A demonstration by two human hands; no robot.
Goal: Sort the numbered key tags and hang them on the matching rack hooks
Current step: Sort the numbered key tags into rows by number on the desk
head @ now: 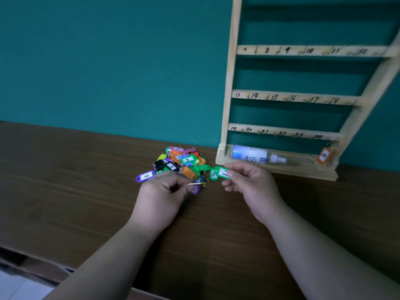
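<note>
- Currently right hand grip pinches green plastic key tag; misreading risks wrong row on wooden rack.
- Left hand grip pinches gold ring; tangled tags might follow.

A plain indoor room is showing. A numbered key rack is standing on a brown table against a teal wall.

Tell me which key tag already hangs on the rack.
The orange tag marked 24, bottom right of the rack; all others are off it, mostly in the pile.
</note>
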